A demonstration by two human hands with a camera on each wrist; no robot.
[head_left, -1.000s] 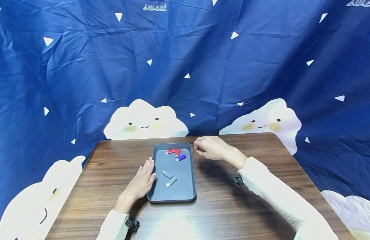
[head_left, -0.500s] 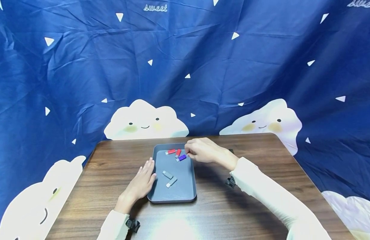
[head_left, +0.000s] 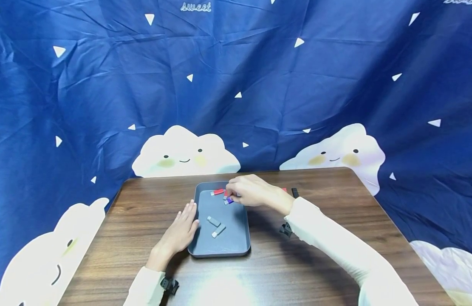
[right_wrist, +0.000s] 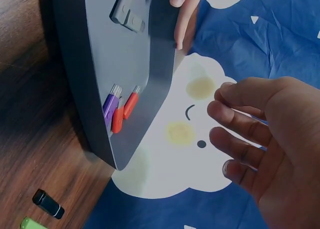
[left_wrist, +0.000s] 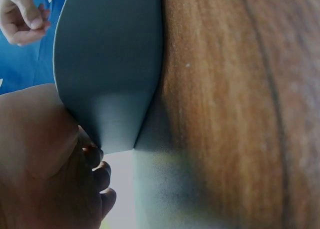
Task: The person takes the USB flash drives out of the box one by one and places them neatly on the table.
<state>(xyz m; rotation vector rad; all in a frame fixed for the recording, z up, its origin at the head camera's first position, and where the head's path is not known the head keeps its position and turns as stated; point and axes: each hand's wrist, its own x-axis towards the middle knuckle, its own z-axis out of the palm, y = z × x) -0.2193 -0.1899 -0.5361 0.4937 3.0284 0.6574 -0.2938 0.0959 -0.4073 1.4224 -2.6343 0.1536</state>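
A grey tray (head_left: pixel 233 240) lies mid-table holding two red USB drives (head_left: pixel 218 192), a purple drive (head_left: pixel 229 201) and two grey drives (head_left: pixel 216 226). My left hand (head_left: pixel 190 219) lies flat on the table, its straight fingers against the tray's left rim (left_wrist: pixel 110 64). My right hand (head_left: pixel 233 194) hovers over the tray's far end, directly above the purple and red drives. In the right wrist view its fingers (right_wrist: pixel 235 139) are loosely curled and hold nothing, while the purple drive (right_wrist: pixel 111 103) and red drives (right_wrist: pixel 131 102) lie untouched in the tray (right_wrist: pixel 100 39).
The tray sits on a brown wooden table (head_left: pixel 316 263). A black drive (right_wrist: pixel 48 204) and a green one (right_wrist: pixel 30 223) lie on the table right of the tray, near a small red piece (head_left: pixel 284 190). A blue cloud-print cloth (head_left: pixel 258 85) hangs behind the table.
My right hand moved left, from the table beside the tray to above the tray's far end, uncovering small items on the table. The left hand stayed put.
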